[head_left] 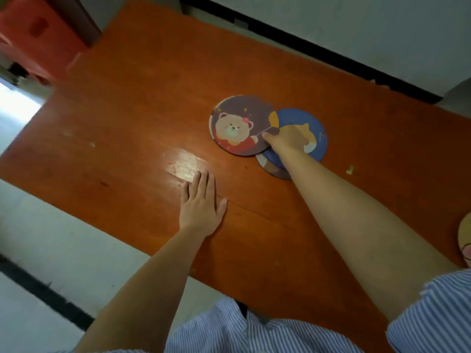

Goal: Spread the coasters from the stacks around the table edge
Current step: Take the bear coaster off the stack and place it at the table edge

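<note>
A small stack of round coasters lies near the middle of the orange table point(127, 128). The top one, a dark coaster with a bear picture point(239, 123), is slid off to the left of the stack. My right hand point(285, 140) pinches its right edge, thumb on top. Under my hand lies a blue coaster point(316, 131), and a brown coaster point(274, 170) pokes out below it. My left hand point(201, 205) rests flat on the table, fingers together, holding nothing. Another coaster point(465, 238) shows at the right frame edge.
A red box point(38, 34) stands beyond the table's far left corner. White floor with a black strip runs along the table's left and far sides. A small pale scrap point(350, 170) lies to the right of the stack.
</note>
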A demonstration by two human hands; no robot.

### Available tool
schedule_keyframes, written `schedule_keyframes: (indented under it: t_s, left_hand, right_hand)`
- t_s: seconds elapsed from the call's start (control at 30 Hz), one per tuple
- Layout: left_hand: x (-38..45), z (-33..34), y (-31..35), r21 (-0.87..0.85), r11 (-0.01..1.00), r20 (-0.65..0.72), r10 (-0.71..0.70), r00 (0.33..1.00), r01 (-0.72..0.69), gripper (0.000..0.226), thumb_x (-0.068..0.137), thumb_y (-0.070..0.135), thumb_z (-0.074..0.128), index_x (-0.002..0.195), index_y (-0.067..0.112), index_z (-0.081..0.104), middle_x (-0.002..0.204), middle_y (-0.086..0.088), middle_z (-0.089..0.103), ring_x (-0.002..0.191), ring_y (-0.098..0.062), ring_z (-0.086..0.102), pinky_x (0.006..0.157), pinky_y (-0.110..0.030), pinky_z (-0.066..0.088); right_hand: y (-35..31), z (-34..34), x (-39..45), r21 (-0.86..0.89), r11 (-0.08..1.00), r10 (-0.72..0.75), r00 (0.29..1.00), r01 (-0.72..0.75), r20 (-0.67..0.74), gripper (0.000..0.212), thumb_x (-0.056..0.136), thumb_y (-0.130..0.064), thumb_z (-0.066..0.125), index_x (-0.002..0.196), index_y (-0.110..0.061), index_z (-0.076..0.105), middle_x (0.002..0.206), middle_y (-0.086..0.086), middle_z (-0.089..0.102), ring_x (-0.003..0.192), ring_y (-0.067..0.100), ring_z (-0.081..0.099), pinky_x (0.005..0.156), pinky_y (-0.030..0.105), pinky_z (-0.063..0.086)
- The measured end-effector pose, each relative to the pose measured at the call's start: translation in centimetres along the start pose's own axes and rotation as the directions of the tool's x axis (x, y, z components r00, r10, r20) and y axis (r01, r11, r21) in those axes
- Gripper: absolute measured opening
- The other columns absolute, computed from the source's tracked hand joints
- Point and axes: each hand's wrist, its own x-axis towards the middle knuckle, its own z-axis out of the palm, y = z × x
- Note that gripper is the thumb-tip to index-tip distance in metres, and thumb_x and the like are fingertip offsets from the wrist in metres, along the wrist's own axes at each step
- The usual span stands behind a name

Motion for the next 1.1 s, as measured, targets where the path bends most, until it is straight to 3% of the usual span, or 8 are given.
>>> schedule_keyframes:
  t_s: [0.2, 0.37, 0.47, 0.53, 0.63, 0.7, 1.0, 1.1]
  left_hand:
    - [0.0, 0.0, 0.0, -0.01, 1.0, -0.001, 0.008, 1.0, -0.008, 0.074, 0.086, 0.056, 0.01, 0.146, 0.011, 0.006, 0.158, -0.009, 0.008, 0.145, -0.023, 0.0, 0.115, -0.041, -0.004]
    - [0.1, 0.1, 0.0, -0.028, 0.999, -0.017, 0.017, 1.0, -0.017, 0.071, 0.09, 0.053, 0.02, 0.146, 0.012, 0.008, 0.158, -0.009, 0.011, 0.146, -0.024, 0.003, 0.116, -0.042, -0.002]
    - [0.3, 0.2, 0.0, -0.037, 0.999, -0.018, 0.017, 1.0, -0.018, 0.069, 0.09, 0.052, 0.022, 0.146, 0.012, 0.011, 0.157, -0.009, 0.014, 0.145, -0.024, 0.004, 0.117, -0.043, 0.001]
    - [0.1, -0.3, 0.2, -0.035, 0.999, -0.019, 0.015, 1.0, -0.015, 0.065, 0.092, 0.046, 0.025, 0.145, 0.011, 0.014, 0.156, -0.01, 0.017, 0.145, -0.025, 0.007, 0.117, -0.043, 0.003]
    - [-0.9, -1.5, 1.8, -0.107, 0.994, -0.078, -0.006, 0.997, -0.002, 0.049, 0.093, 0.029, 0.042, 0.135, 0.003, 0.037, 0.142, -0.023, 0.038, 0.132, -0.04, 0.035, 0.11, -0.05, 0.029]
    - [-1.6, -2.4, 4.3, -0.226, 0.973, -0.094, -0.062, 0.994, 0.04, 0.037, 0.092, 0.021, 0.047, 0.123, 0.0, 0.048, 0.125, -0.027, 0.048, 0.108, -0.043, 0.051, 0.088, -0.048, 0.047]
    - [-9.5, -0.7, 19.8, -0.408, 0.875, 0.271, -0.155, 0.95, 0.259, 0.039, 0.089, 0.029, 0.053, 0.111, -0.003, 0.05, 0.114, -0.024, 0.055, 0.097, -0.04, 0.058, 0.072, -0.044, 0.05]
    - [-12.5, 0.6, 22.9, -0.537, 0.735, 0.356, -0.246, 0.902, 0.413, 0.033, 0.089, 0.025, 0.056, 0.106, -0.004, 0.055, 0.084, -0.018, 0.059, 0.069, -0.032, 0.058, 0.053, -0.037, 0.046]
  right_hand:
    - [-1.7, 0.6, 0.8, -0.042, 0.994, 0.105, 0.994, -0.104, 0.015, 0.041, 0.084, -0.026, 0.064, 0.053, -0.016, 0.039, 0.057, 0.002, 0.045, 0.066, 0.024, 0.052, 0.053, 0.031, 0.039]
    - [-0.8, -0.5, 0.2, -0.047, 0.999, 0.014, 0.998, -0.016, -0.061, 0.044, 0.089, -0.014, 0.056, 0.051, -0.017, 0.033, 0.054, 0.001, 0.038, 0.048, 0.014, 0.034, 0.041, 0.027, 0.021]
    - [1.0, -2.2, -2.2, -0.002, 0.997, -0.081, 0.989, 0.081, -0.12, 0.039, 0.087, -0.012, 0.059, 0.051, -0.006, 0.045, 0.055, 0.013, 0.053, 0.049, 0.021, 0.044, 0.05, 0.036, 0.038]
    - [3.6, -3.8, -4.0, 0.076, 0.996, -0.033, 0.993, 0.042, -0.112, 0.026, 0.086, -0.012, 0.061, 0.069, 0.008, 0.062, 0.082, 0.027, 0.069, 0.073, 0.037, 0.063, 0.072, 0.048, 0.054]
    - [9.3, -6.2, -7.1, 0.056, 0.998, 0.03, 0.999, -0.028, -0.028, 0.021, 0.087, -0.011, 0.06, 0.083, 0.009, 0.065, 0.095, 0.028, 0.07, 0.09, 0.04, 0.066, 0.084, 0.053, 0.054]
    - [13.1, -7.7, -9.4, -0.036, 0.999, 0.02, 1.0, -0.019, 0.017, 0.02, 0.088, -0.01, 0.059, 0.088, 0.009, 0.065, 0.093, 0.027, 0.07, 0.088, 0.038, 0.067, 0.084, 0.048, 0.055]
    - [26.8, -11.2, -17.4, -0.14, 0.99, -0.004, 0.99, 0.024, 0.142, 0.018, 0.089, -0.015, 0.06, 0.077, -0.001, 0.056, 0.079, 0.016, 0.058, 0.073, 0.026, 0.052, 0.064, 0.032, 0.04]
    - [30.4, -12.1, -19.3, -0.216, 0.975, -0.039, 0.996, 0.057, 0.086, 0.021, 0.089, -0.018, 0.06, 0.073, -0.009, 0.049, 0.075, 0.008, 0.051, 0.071, 0.022, 0.048, 0.059, 0.028, 0.035]
